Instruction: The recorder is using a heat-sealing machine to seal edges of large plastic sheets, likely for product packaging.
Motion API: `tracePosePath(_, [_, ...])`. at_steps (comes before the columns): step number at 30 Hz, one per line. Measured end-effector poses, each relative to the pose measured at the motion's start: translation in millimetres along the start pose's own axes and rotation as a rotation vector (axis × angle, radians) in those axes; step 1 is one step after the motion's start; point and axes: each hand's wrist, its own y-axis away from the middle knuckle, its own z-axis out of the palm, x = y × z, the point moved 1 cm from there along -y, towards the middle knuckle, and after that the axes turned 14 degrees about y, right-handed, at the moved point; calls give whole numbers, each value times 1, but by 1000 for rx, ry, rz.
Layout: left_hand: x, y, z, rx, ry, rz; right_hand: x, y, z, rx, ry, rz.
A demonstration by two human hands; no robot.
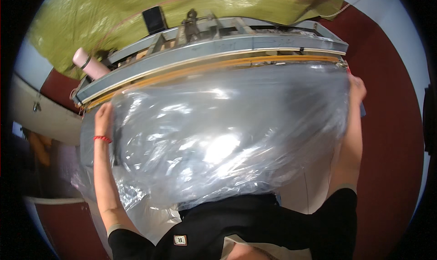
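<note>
Clearly, both hands grip a large, puffed-up clear plastic bag (227, 137) that fills the middle of the frame: the left hand (104, 116), with a red string at its wrist, clasps the bag's edge at centre left, while the right hand (356, 88) clutches the edge at upper right. Above the bag, its top edge lies against the long grey and orange bar of a sealing machine (214, 55) that arcs across the upper frame, with a pink bottle (90, 63) at upper left and green woven sacking (136, 10) behind.
</note>
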Motion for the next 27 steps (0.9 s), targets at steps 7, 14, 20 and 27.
tracePosePath(7, [81,70,125,-276,449,-53,-37,-2,-74,427,446,-221])
tracePosePath(14, [104,105,116,-327,279,-38,-357,188,37,-713,-476,-830])
tracePosePath(20, [117,117,105,-413,179,224,-421,272,70,-1276,-889,-672])
tracePosePath(27, [118,126,108,-59,-653,1213,-432,309,51,-1578,-1241,28])
